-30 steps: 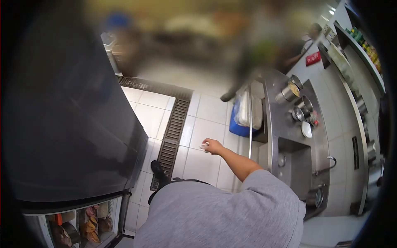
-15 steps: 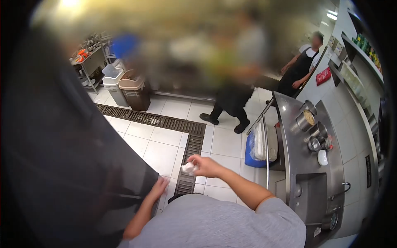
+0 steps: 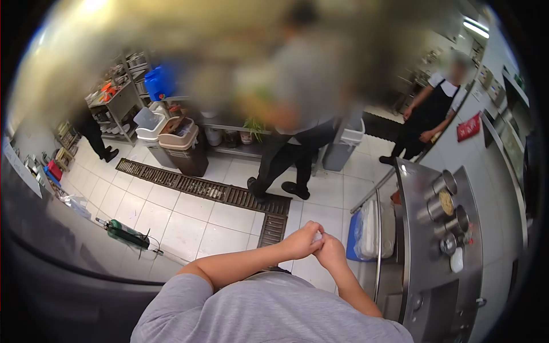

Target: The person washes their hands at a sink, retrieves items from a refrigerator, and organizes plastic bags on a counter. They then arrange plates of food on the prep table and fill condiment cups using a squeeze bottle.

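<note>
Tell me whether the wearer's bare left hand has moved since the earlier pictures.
Yes: from left of the dark slotted floor grate, the left hand has moved to the right of it, up against the bare right hand.

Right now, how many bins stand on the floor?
3: a pale bin and a brown bin side by side, a grey bin right of the nearest co-worker. Others may be hidden.

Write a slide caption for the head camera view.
Left hand and right hand meet at a small white item, pots standing on the steel counter.
</note>
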A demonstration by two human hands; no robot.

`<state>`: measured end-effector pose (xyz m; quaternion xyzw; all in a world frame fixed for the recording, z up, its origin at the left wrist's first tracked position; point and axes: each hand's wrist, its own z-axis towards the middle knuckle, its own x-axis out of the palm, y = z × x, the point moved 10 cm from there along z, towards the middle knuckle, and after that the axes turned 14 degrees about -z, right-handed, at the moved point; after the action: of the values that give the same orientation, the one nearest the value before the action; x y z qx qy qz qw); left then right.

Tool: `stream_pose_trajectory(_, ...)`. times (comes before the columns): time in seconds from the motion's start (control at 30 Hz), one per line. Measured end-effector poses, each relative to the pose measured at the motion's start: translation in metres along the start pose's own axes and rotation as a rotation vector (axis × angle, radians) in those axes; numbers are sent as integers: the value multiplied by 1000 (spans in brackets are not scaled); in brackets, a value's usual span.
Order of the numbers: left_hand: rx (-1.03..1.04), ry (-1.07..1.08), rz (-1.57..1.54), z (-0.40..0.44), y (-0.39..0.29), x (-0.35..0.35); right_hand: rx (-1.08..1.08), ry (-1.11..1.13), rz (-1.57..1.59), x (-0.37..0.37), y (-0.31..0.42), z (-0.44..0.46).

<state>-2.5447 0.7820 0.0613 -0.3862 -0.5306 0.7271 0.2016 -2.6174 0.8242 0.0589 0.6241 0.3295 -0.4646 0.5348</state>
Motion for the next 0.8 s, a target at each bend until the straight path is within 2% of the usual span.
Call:
stream_pose_trajectory(0.1,-38,-151,98,14,20,-74,-148,-10,52,13,45,67)
stream_pose_trajectory(0.13,-126,-246,34,13,25,-100,-204,12,45,16,65,88)
stream_pose_trajectory(0.17,-112,-256,38,17,24,-120,-257,28,36,18,85,109)
stream_pose_trajectory(0.23,-130,-453,-66,14,38,-178,-342,115,51,16,129,143)
stream_pose_trajectory(0.3,-60,-626,-367,16,101,-226,-512,103,82,13,172,170)
stream_pose_trajectory(0.37,-14,-714,-575,15,119,-261,-521,79,122,15,199,202)
stream_pose_trajectory(0.4,-91,-736,-743,18,126,-277,-526,75,187,17,211,210)
stream_pose_trajectory(0.43,-219,-708,-937,22,134,-287,-507,46,181,17,218,224)
stream_pose_trajectory(0.5,-336,-488,-1254,39,161,-300,-314,192,404,35,213,252)
stream_pose_trajectory(0.57,-566,-426,-1525,49,202,-304,-260,159,459,32,212,270)
stream_pose_trajectory(0.63,-710,-321,-1446,65,231,-302,-297,146,259,36,201,289)
stream_pose_trajectory(0.67,-712,-198,-1373,81,248,-295,-215,233,144,44,184,296)
stream_pose_trajectory(0.7,-716,-133,-1314,98,248,-286,-192,222,136,38,175,297)
stream_pose_trajectory(0.77,-636,-108,-1267,135,214,-267,-11,201,-57,28,144,304)
stream_pose_trajectory(0.8,-573,-39,-1219,157,194,-254,27,287,-46,34,129,309)
